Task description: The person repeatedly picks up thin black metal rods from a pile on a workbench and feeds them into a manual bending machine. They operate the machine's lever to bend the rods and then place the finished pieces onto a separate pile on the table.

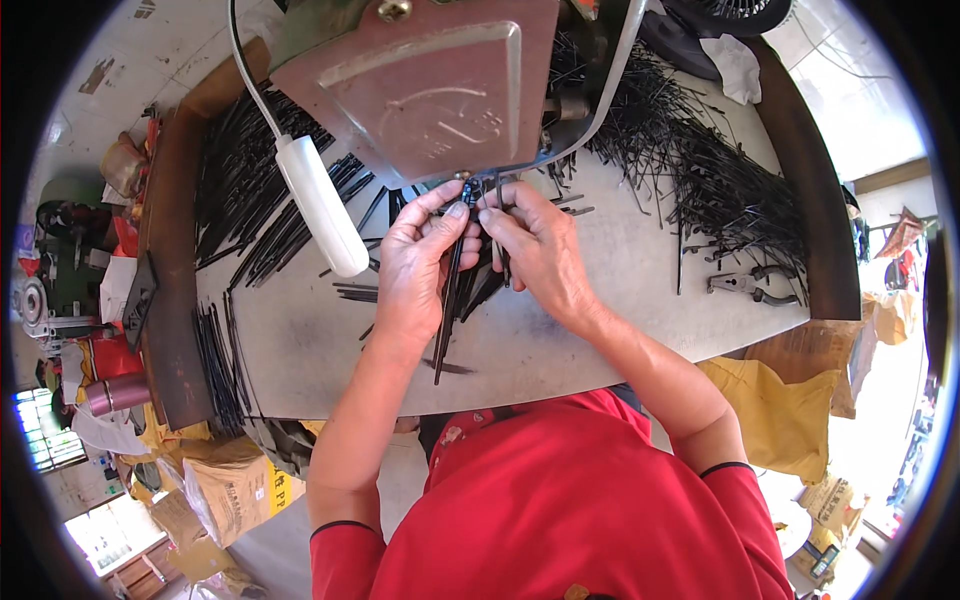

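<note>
My left hand (pixel 412 270) is closed, its thumb and forefinger pinching thin black rods (pixel 443 335) that point down toward me. Close beside it, my right hand (pixel 550 250) is closed too, with a short stretch of a thin black rod (pixel 504 262) between its fingers. Both sets of fingertips meet right under the lower edge of a machine with a reddish-brown metal cover (pixel 430 100). The rods' upper ends are partly hidden by my fingers and the machine. More dark rods lie on the pale tabletop (pixel 540 345) behind and between my hands.
Bundles of black rods (pixel 235 180) cover the left side, and a tangled heap (pixel 730 195) fills the right. A white lamp (pixel 320 205) hangs left of my hands. Pliers (pixel 750 285) lie at the right edge. A black fan (pixel 715 20) and white cloth (pixel 733 68) sit far right.
</note>
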